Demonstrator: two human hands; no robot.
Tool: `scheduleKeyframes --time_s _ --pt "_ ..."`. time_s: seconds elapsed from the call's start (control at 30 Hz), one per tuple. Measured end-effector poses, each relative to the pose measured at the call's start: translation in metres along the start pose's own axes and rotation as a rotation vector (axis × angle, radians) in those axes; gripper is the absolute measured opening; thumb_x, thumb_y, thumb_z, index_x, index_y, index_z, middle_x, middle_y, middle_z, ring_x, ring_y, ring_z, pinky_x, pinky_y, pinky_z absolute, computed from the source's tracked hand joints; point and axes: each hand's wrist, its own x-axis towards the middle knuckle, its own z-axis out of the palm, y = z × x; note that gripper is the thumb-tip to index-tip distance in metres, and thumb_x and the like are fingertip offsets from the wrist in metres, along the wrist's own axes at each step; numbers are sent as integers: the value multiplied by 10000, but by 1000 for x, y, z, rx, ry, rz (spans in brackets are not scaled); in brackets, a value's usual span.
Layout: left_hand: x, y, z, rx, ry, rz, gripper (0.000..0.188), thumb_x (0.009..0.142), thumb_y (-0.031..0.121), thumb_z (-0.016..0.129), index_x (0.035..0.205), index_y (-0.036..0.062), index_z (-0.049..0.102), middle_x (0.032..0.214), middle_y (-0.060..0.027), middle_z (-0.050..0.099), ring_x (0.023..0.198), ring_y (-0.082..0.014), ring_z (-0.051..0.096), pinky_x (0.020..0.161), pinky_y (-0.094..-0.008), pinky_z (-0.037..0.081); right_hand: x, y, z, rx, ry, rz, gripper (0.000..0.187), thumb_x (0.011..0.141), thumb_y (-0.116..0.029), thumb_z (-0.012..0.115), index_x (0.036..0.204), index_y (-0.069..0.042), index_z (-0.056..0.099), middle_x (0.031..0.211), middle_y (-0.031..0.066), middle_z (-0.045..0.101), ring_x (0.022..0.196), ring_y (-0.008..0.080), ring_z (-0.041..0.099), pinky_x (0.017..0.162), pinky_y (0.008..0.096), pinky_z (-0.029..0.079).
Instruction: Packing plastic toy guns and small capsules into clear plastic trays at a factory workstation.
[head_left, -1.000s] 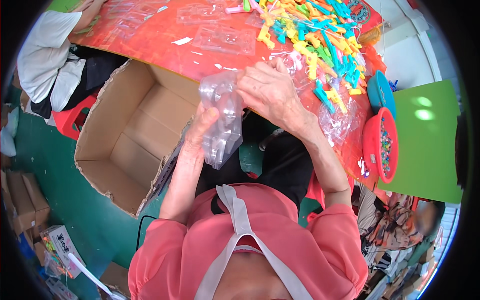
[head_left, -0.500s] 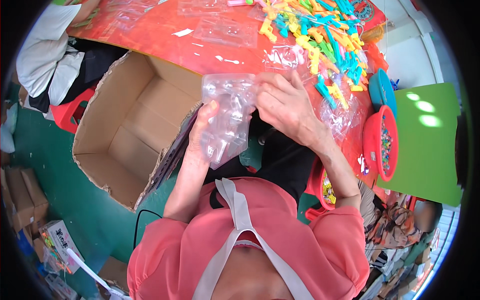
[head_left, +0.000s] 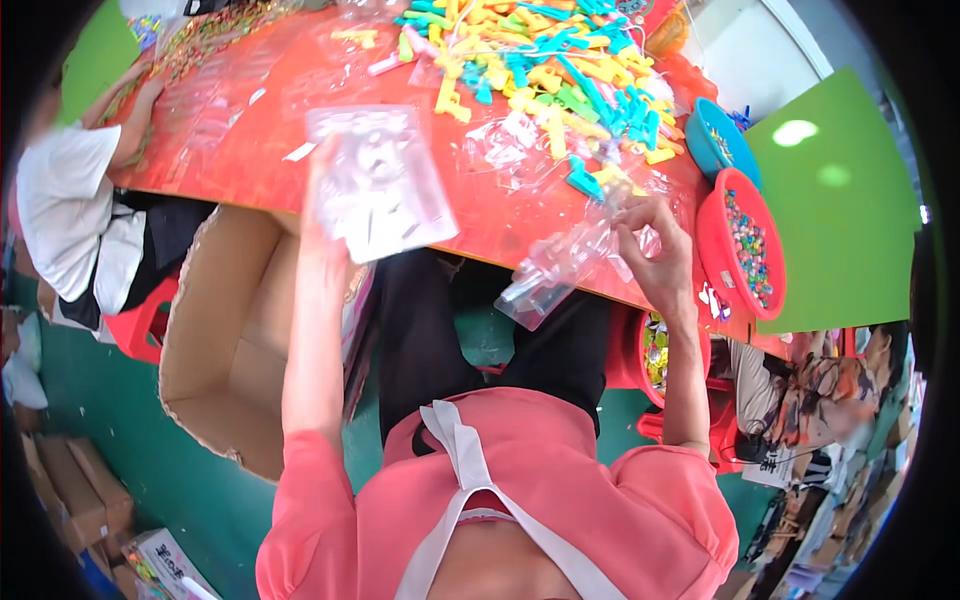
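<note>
Over the table's near edge, my left hand grips clear plastic blister shells, apparently a stack, blurred by motion. Farther right, my right hand has its thumb and fingers pinched on another clear blister shell, which hangs tilted across the table edge. Beyond that hand lies a big heap of small plastic toy guns in yellow, teal, green and pink. Loose clear shells lie between the heap and my hands.
A large open cardboard box stands left of my legs. On the red table, a red basin of colourful small pieces and a teal basin stand right. Another red basin sits below. A co-worker in white sits left.
My hands have moved apart: the left went forward and left with its shells, the right went right with a single shell separated from them. The view has shifted too.
</note>
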Motion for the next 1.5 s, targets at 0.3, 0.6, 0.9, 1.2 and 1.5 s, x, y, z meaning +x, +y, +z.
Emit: scheduleKeyframes --time_s 0.3,0.6,0.9,1.2,1.5 --pt "144 -76 60 498 -234 -229 379 945 260 655 1252 45 594 1183 -66 667 1099 -182 632 945 -354 516 -28 43 -30 186 97 231 147 807 68 658 874 -3 548 843 64 584 821 147 597 794 282 488" --pt "230 -118 96 1804 94 751 695 768 369 820 1284 2 535 1070 -194 623 971 -298 628 801 -398 513 -12 57 -30 22 132 154 189 796 0 714 905 -1 559 887 72 556 871 185 563 788 303 458" --pt "105 -169 105 870 -456 -102 577 1023 456 470 1433 51 437 1282 -90 576 1119 -166 588 910 -338 503 15 64 28 888 76 324 123 931 -20 604 1015 -53 522 899 9 626 815 67 590 718 210 462" --pt "6 -133 67 794 -328 -167 404 968 210 642 1325 50 545 1113 1 650 991 -95 638 812 -257 545 5 14 54 881 -136 573 151 921 -83 609 1064 -55 570 937 11 620 828 72 582 706 227 488" --pt "-47 -58 61 980 -229 -75 195 932 223 682 1037 65 634 840 5 645 652 -50 549 513 -217 407 19 -42 59 431 -268 207 148 918 -3 616 1028 -32 521 812 32 594 718 79 588 624 244 470"
